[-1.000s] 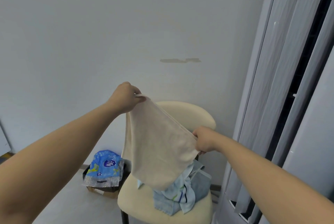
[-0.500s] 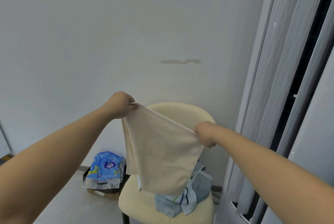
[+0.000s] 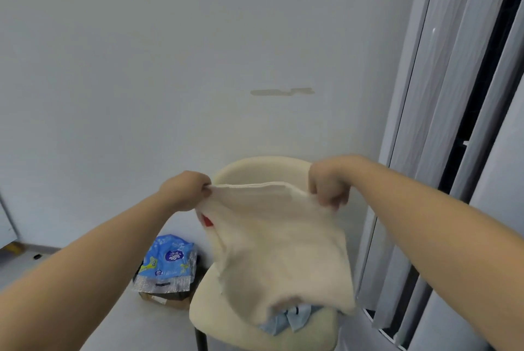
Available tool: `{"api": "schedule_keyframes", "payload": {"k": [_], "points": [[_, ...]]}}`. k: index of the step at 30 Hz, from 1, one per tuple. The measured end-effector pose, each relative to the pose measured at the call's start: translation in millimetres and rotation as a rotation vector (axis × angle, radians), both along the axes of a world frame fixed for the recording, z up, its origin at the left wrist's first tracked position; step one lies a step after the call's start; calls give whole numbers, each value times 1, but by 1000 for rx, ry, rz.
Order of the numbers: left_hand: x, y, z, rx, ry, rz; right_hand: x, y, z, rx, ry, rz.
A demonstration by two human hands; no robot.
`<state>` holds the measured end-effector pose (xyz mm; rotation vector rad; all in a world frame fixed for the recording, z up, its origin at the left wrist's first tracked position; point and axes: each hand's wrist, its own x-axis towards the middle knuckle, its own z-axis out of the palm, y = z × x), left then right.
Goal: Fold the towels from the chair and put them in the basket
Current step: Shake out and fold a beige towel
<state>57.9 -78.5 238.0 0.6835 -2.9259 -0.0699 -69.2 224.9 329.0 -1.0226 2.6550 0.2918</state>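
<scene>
A cream towel [image 3: 280,248] hangs spread in the air in front of the cream chair [image 3: 255,169]. My left hand [image 3: 185,190] pinches its upper left corner and my right hand [image 3: 329,183] grips its upper right corner, both at about the same height. The towel's lower edge is blurred and swings above the chair seat. A light blue towel [image 3: 286,321] lies crumpled on the seat, mostly hidden behind the cream towel. No basket is in view.
A blue plastic package [image 3: 167,264] sits on a dark box on the floor left of the chair. A pale wall stands close behind the chair. Grey vertical panels and a dark gap [image 3: 465,129] fill the right side.
My right hand has risen level with my left, so the towel's top edge now runs horizontal. My left hand dropped a little. The towel swung toward me, covering more of the blue towel.
</scene>
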Motion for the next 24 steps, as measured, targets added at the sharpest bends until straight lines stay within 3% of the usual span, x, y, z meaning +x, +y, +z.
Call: {"api": "schedule_keyframes", "payload": {"k": [1, 3, 4, 7, 10, 14, 18, 21, 24], "points": [[0, -1, 1, -9, -24, 11, 2, -1, -3, -24, -66, -12], [1, -5, 1, -23, -79, 32, 2, -3, -3, -94, 91, -39], [2, -7, 1, -28, -71, 43, 1, -2, -4, -110, 151, -44], [2, -9, 3, -49, 19, 36, -11, 1, -14, -84, 90, -75], [4, -8, 8, -12, 38, -6, -16, 8, -14, -144, 218, -99], [6, -11, 10, 17, 73, -52, -31, 15, -19, -170, 129, -85], [13, -17, 13, 105, 201, -58, -45, 37, -27, -312, -92, -29], [21, -19, 18, 219, 263, -84, -59, 52, -31, -408, -25, -23], [25, -12, 25, 191, 273, -128, -63, 60, -30, -443, -61, -18]]}}
